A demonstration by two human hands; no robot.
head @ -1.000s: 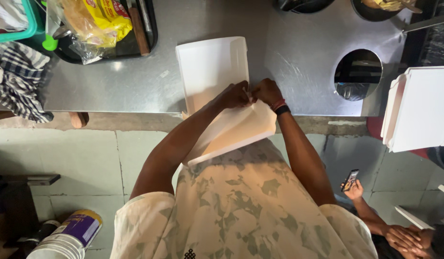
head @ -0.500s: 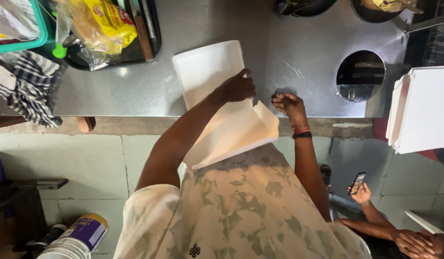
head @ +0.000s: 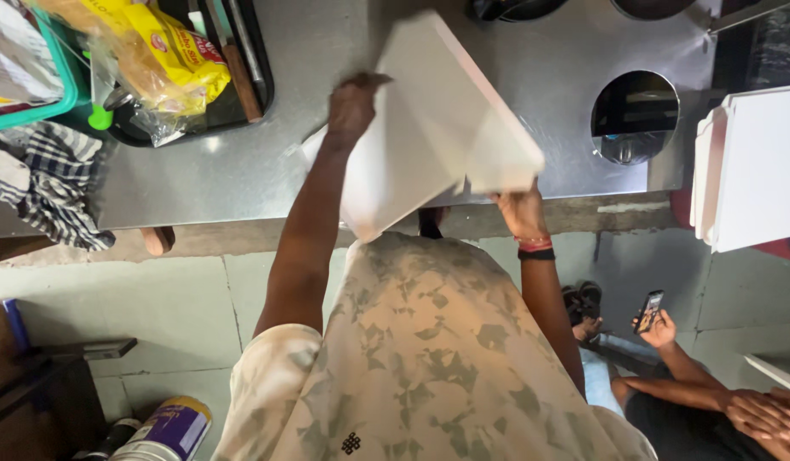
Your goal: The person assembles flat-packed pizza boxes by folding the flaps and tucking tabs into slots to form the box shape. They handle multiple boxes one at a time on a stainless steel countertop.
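step: folding up a flat white box (head: 429, 128), I'd judge | left hand (head: 354, 101) grips its far edge, right hand (head: 521, 207) pinches the near corner | box lifted between both hands over the steel counter (head: 241, 162) | next: likely needs steady creasing.

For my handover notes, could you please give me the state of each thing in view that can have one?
White box: flat, unfolded, lifted off the counter, tilted.
Left hand: gripping the box's far edge.
Right hand: holding the box's near corner.
Bread bag: lying on the black tray.
Checked cloth: crumpled, hanging over the counter edge.
Box stack: flat, at right.
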